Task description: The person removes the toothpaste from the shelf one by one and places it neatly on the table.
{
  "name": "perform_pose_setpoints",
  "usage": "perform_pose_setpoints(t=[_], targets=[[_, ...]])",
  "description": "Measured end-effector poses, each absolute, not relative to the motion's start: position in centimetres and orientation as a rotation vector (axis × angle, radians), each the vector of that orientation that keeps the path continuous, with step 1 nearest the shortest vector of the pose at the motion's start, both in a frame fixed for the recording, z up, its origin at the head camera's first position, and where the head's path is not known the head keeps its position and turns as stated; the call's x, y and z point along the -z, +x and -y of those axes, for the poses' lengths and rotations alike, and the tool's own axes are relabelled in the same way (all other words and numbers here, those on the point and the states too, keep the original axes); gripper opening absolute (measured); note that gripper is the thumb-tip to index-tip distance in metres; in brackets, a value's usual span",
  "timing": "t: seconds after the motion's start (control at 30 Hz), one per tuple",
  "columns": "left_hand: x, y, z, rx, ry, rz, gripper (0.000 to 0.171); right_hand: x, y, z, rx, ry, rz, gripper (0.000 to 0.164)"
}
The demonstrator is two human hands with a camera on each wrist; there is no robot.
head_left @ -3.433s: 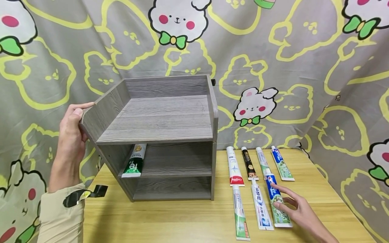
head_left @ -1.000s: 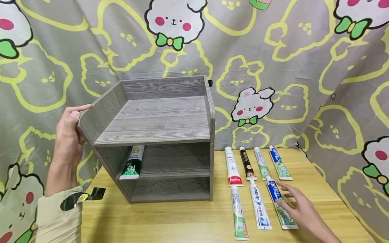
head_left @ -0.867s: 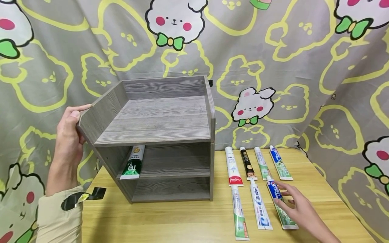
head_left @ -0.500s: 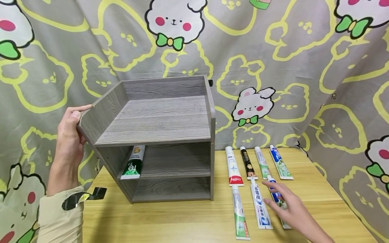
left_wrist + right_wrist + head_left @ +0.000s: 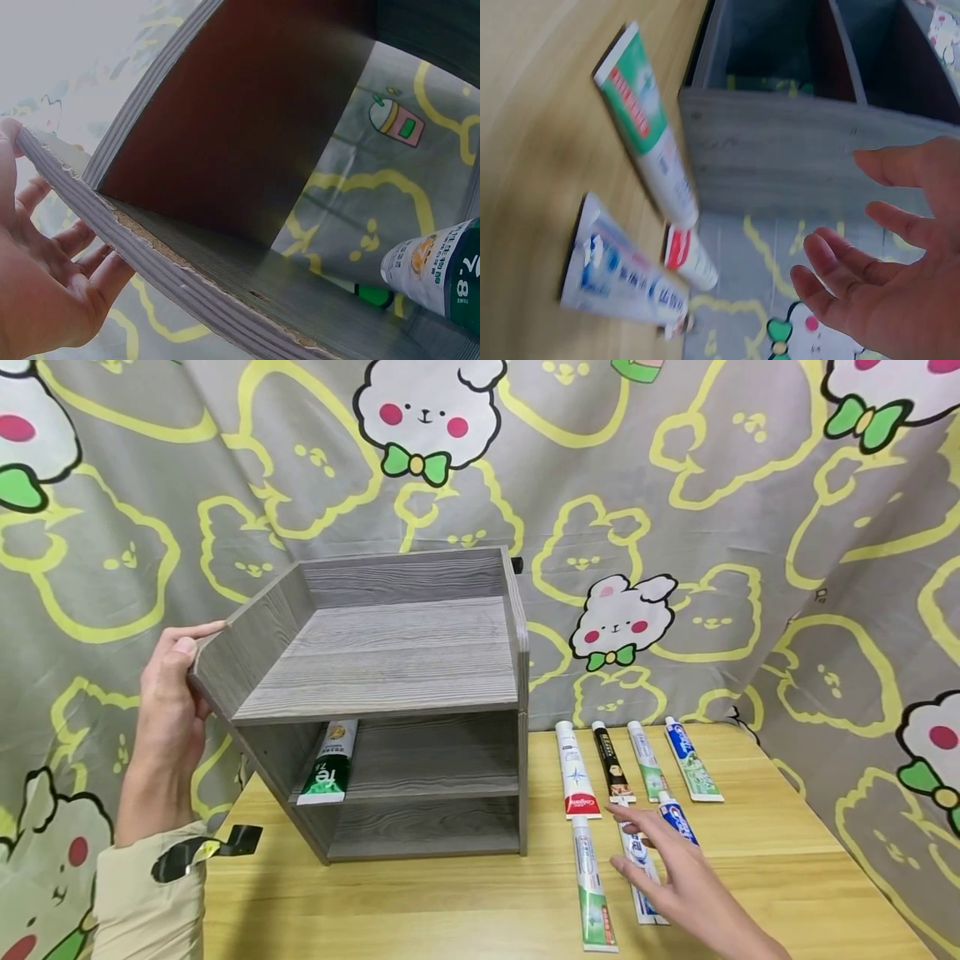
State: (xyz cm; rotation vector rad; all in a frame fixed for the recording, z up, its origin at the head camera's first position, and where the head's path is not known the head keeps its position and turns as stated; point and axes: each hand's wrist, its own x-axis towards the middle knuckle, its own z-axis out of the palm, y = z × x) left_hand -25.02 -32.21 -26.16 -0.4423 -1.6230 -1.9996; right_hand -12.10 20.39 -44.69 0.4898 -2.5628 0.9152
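Note:
My left hand (image 5: 168, 697) grips the upper left side panel of a grey wood-grain shelf (image 5: 382, 647); in the left wrist view its fingers (image 5: 79, 240) lie along the panel's outer face. Over a white and blue toothpaste tube (image 5: 639, 864) hovers my right hand (image 5: 678, 881), fingers spread and holding nothing. It hides part of that tube and most of a blue Crest toothpaste tube (image 5: 677, 820) beside it. A white and green toothpaste tube (image 5: 592, 885) lies just left of the hand. One green and white toothpaste tube (image 5: 330, 764) lies at the left end of the shelf's middle level.
Behind the right hand, a row on the wooden table (image 5: 420, 910) holds a Colgate tube (image 5: 576, 772), a black tube (image 5: 612, 764), a pale green-ended tube (image 5: 647, 760) and another blue tube (image 5: 693, 760). A patterned curtain (image 5: 465, 502) hangs close behind the shelf.
My right hand has left the front blue Crest tube and moved left above the white and blue tube. The left hand keeps its hold on the shelf.

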Motion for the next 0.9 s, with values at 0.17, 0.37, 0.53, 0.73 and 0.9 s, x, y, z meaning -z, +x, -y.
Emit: perform_pose_setpoints(t=[0.17,0.37,0.53,0.73,0.9], targets=[[26.2,-24.9,32.3,1.996,-0.438,1.63,0.031,44.0,-12.0,-18.5,-0.932,0.554,2.568,0.059],[26.1,-24.8,32.2,1.968,-0.429,1.655,0.032,43.6,-12.1,-16.1,-1.012,0.578,2.605,0.054],[26.1,-24.9,32.1,1.971,-0.441,1.644,0.031,43.3,-12.3,-14.2,-0.998,0.621,2.603,0.048],[26.1,-24.8,32.2,1.972,-0.436,1.658,0.032,42.7,-12.6,-12.1,-1.003,0.762,2.536,0.049],[26.2,-24.7,32.3,1.964,-0.44,1.673,0.033,42.3,-13.0,-10.5,-0.997,0.867,2.439,0.054]])
